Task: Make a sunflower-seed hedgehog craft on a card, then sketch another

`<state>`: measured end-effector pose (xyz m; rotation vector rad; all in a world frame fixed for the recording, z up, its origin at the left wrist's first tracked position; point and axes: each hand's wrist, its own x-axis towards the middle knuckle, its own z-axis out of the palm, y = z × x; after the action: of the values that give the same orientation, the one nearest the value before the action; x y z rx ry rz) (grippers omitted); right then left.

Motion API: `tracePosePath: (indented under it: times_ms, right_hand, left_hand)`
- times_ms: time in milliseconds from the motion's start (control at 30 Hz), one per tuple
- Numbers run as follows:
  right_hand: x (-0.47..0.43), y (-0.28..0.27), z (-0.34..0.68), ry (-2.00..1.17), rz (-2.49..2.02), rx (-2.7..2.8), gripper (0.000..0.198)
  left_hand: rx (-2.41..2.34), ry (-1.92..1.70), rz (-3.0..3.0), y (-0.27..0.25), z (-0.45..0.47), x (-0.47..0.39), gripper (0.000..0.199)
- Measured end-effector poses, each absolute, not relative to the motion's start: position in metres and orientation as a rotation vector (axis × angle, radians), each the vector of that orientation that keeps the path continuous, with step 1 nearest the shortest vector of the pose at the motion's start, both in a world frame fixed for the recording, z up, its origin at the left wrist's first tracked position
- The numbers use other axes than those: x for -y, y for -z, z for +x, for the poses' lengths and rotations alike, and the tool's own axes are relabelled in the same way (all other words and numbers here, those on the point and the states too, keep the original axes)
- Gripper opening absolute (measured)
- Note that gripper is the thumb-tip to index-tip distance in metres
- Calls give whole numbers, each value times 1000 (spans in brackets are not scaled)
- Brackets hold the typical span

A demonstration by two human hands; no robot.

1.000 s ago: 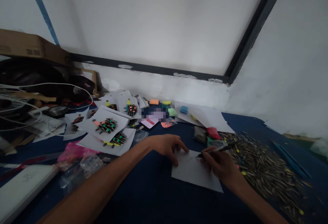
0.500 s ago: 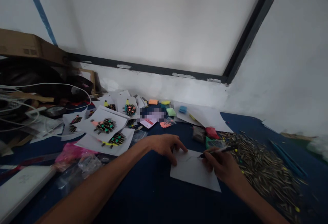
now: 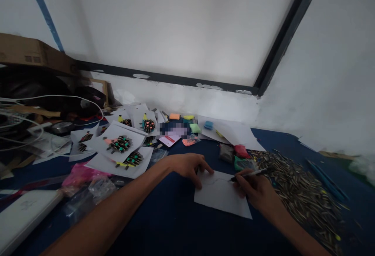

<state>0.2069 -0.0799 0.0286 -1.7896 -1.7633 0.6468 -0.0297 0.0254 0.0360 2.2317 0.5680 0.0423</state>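
A pen point(image 3: 248, 175) is held low over a sheet point(image 3: 223, 198) of white paper on the blue table point(image 3: 175, 224). Its long axis runs nearly level, from the butt at upper right down to the tip at left, and the tip is set on the sheet's upper part, where a thin curved line is drawn. The sheet lies flat, near the front middle of the table, with its long side running from upper left to lower right.

The right hand point(image 3: 254, 189) is closed around the pen, the fingers curled under the barrel, the wrist resting on the sheet's right edge and the forearm running off toward the lower right. The left hand point(image 3: 187, 165) is laid on the sheet's upper left corner, fingertips pressed down and bent, nothing being clasped in its grip; its forearm crosses the table from the lower left.

Just right of the right hand a wide heap of thin dark sticks point(image 3: 301, 193) is spread. Behind the sheet, small red and green packets point(image 3: 241, 157) are seen, their contents too dim to make out. Farther left, paper sheets bearing coloured clusters point(image 3: 120, 144) are scattered. A patch near the back is blurred out, and the left edge is lost in dark clutter and white cable point(image 3: 58, 98).
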Motion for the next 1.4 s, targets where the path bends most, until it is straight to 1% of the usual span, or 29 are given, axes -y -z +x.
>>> tracePosePath:
  times_ms: [633, 1133, 1400]
  right_hand:
    - [91, -33, 209, -600, -1750, 1770, 61]
    - [102, -36, 211, -540, -1812, 1772, 57]
    - [104, -35, 210, -563, -1812, 1736, 49]
  left_hand:
    - [-565, -35, 2219, -32, -28, -28, 65]
    - [-552, -19, 2241, -34, -29, -28, 65]
    - [-543, -18, 2246, -32, -29, -29, 65]
